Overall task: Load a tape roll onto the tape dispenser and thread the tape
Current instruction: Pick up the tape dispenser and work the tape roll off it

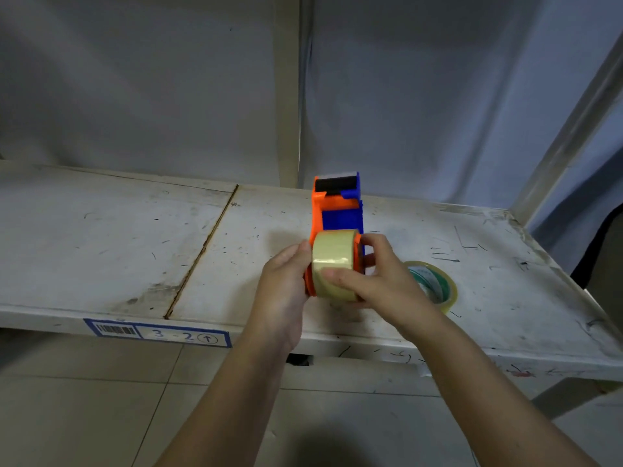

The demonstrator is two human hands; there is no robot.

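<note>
Tape roll (334,264) sits on the hub of the tape dispenser (338,217), which rests near the front edge of the shelf (101,237). My right hand (381,281) wraps the roll, thumb across its face, fingers curled round the far side. My left hand (286,284) is pressed against the orange side plate, closed on the dispenser to steady it.

The risk, as I judge it: if the roll isn't fully seated it could sit crooked and bind. I can't see a free tape end, so picking it loose could tear or fold it. If the sticky side faces the wrong way, it won't thread past the black roller (337,184).

No containers here; a second roll (435,281) lies flat just beside my right wrist.
</note>
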